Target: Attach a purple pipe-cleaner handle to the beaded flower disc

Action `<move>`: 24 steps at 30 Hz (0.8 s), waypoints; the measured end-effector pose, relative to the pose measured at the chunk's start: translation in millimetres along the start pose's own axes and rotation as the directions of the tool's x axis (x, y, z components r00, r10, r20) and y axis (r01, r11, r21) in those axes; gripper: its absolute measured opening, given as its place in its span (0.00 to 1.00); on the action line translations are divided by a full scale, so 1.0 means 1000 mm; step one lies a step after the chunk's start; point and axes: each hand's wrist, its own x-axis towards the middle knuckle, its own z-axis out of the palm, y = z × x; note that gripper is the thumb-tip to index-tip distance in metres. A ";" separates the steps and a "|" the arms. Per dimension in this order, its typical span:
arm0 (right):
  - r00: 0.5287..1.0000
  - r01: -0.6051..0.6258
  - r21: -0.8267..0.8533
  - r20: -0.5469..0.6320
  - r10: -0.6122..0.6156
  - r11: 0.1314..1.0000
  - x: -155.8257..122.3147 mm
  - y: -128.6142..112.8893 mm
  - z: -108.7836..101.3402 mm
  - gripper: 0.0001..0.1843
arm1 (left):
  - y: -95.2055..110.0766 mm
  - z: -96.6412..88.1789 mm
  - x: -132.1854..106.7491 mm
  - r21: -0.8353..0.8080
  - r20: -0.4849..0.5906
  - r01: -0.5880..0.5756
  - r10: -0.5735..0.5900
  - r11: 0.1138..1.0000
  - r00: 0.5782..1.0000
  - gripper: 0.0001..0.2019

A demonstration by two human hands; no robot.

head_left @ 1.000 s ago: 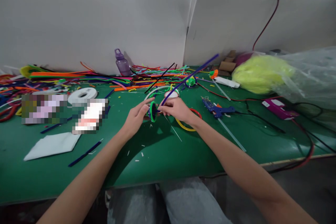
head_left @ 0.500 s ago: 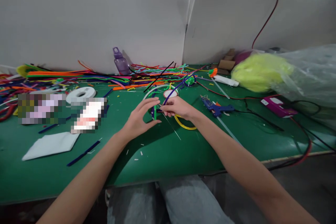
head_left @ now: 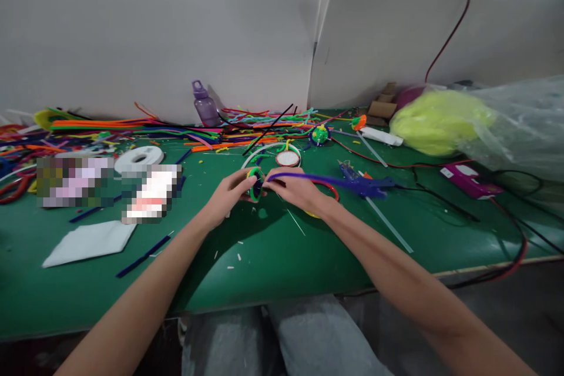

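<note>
My left hand (head_left: 229, 192) pinches a small green ring-shaped craft piece (head_left: 254, 183) above the green table (head_left: 273, 258). My right hand (head_left: 296, 188) grips a purple pipe cleaner (head_left: 326, 179) right beside that piece; the stem runs out flat to the right over my hand. The two hands meet at the ring, fingers closed. A red and a yellow ring (head_left: 328, 188) lie under my right wrist.
A blue glue gun (head_left: 365, 185) lies right of my hands with its black cord. Heaps of coloured pipe cleaners (head_left: 132, 129) line the back, with a purple bottle (head_left: 203, 104), a white tape roll (head_left: 138, 157), a white napkin (head_left: 88, 242) and a bag of yellow fluff (head_left: 440, 120).
The purple pipe cleaner has swung down from pointing up and to the back right to lying flat toward the right. My left hand closed back onto the green piece.
</note>
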 end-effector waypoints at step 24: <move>0.932 -0.361 0.384 0.192 0.309 0.850 0.006 0.010 -0.006 0.12 | 0.000 0.001 -0.004 0.072 0.012 -0.133 0.133 0.988 0.991 0.27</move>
